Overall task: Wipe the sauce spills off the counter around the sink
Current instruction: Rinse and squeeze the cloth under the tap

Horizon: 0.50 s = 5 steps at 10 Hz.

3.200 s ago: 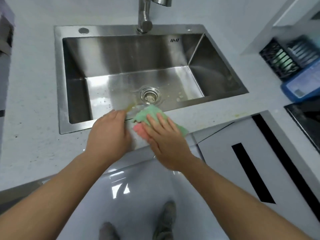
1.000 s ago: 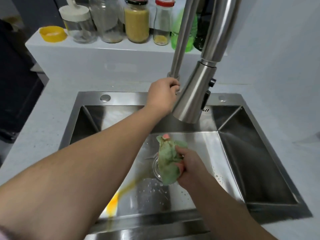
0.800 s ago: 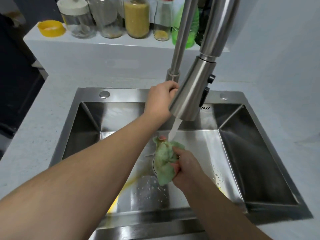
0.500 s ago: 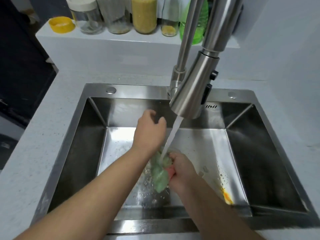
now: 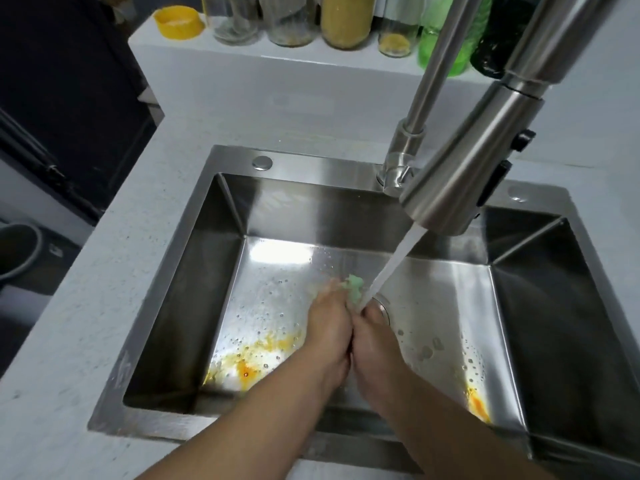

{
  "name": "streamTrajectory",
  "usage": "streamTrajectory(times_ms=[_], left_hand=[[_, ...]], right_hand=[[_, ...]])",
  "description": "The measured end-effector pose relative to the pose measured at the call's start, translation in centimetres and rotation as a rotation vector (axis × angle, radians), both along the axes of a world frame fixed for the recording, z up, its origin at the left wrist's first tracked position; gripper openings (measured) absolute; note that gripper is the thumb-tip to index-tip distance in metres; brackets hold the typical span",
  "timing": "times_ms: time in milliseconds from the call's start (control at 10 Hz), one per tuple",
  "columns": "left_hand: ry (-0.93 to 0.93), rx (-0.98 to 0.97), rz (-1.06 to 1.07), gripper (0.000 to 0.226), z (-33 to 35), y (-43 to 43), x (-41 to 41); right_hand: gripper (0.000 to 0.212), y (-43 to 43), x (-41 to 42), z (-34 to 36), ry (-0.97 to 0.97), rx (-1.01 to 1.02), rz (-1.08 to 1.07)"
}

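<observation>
Grips of left hand [image 5: 329, 327] and right hand [image 5: 372, 336] clenched round the green cloth [image 5: 355, 287] under running water [image 5: 388, 268].

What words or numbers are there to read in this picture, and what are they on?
None can be read.
Jars on the shelf: no labels show.
Green bottle: no label readable.
White wall under the shelf: a faint mark, too blurred to read.
Sink, faucet, green cloth: no writing shows.

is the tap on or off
On: water streams from the faucet head onto the green cloth between the left hand and right hand.
</observation>
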<state>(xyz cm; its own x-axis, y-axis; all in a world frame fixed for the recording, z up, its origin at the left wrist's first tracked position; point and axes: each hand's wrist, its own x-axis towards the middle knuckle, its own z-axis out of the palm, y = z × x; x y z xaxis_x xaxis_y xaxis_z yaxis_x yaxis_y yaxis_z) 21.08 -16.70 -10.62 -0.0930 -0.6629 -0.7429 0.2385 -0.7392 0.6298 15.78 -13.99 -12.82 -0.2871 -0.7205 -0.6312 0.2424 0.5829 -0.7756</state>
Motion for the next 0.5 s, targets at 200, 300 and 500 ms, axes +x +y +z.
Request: streamTrajectory(times_ms=[200,300,500], left_hand=[[-0.019,0.094,0.020,0.028,-0.9,0.2,-0.7],[-0.005,0.118,-0.022,0.027,-1.6,-0.6,0.1],[0.042,0.131,0.054,0.020,-3.0,-2.1,3.2]], right_hand=[[0.044,-0.8,-0.2,-0.7,-0.029,0.085,0.042],[0.034,-1.3,-0.4,-0.8,-0.005,0.037,0.066],[0.040,-2.6,-3.5,-2.3,0.476,0.061,0.336]])
